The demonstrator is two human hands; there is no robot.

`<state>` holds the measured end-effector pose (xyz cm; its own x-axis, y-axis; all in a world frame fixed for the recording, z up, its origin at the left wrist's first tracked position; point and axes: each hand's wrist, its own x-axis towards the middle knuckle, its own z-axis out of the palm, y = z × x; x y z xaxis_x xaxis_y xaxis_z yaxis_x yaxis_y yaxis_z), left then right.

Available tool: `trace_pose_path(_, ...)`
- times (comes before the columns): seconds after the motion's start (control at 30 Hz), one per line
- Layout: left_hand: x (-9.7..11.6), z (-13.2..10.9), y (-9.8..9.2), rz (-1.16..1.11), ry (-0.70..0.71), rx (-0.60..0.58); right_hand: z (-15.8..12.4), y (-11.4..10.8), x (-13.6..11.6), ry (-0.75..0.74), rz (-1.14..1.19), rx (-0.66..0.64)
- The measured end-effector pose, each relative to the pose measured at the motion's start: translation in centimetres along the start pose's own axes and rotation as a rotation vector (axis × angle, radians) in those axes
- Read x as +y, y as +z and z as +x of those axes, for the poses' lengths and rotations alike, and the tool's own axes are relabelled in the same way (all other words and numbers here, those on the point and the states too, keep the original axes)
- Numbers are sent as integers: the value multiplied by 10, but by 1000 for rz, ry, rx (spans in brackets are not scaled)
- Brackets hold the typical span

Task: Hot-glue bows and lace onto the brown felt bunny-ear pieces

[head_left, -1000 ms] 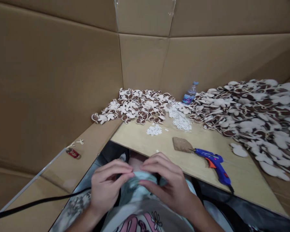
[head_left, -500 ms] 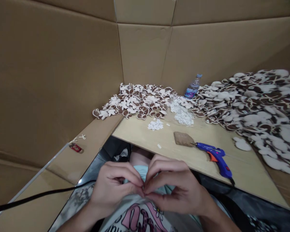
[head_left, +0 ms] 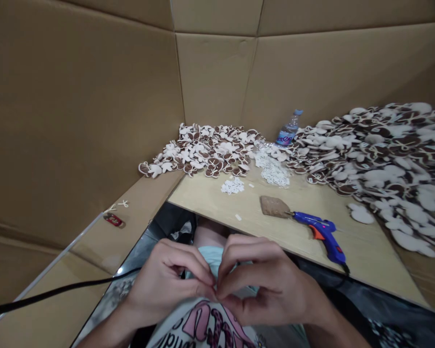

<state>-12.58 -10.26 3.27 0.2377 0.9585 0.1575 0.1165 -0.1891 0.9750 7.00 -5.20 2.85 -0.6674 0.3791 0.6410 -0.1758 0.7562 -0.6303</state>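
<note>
Ahead of the left grip [head_left: 168, 285] and right grip [head_left: 271, 287], the counter [head_left: 210, 203] lies bare along its near edge. Ahead-right, a glue gun [head_left: 321, 236] and brown pad [head_left: 273, 207] obstruct. Farther ahead, heaped cutouts [head_left: 384, 154], a bottle [head_left: 288, 130] and cardboard walls [head_left: 76, 121] close the way.

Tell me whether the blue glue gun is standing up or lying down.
Lying down: the glue gun rests flat on its side on the wooden board, nozzle toward the brown pad.

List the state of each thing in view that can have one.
left hand, fingertips pinched shut.
right hand, fingertips pinched shut against the left's; anything held is too small to see.
glue gun, lying on the board, nozzle at the brown pad.
water bottle, cap on, among cutouts.
</note>
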Motion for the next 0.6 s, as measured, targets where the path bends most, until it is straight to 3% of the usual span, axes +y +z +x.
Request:
trace_pose_path(0.27,5,0,3,6,39,16,0,3,-1,28,42,63)
trace_pose_path(0.6,6,1,4,42,25,-4,-1,0,-3,-20,5,20)
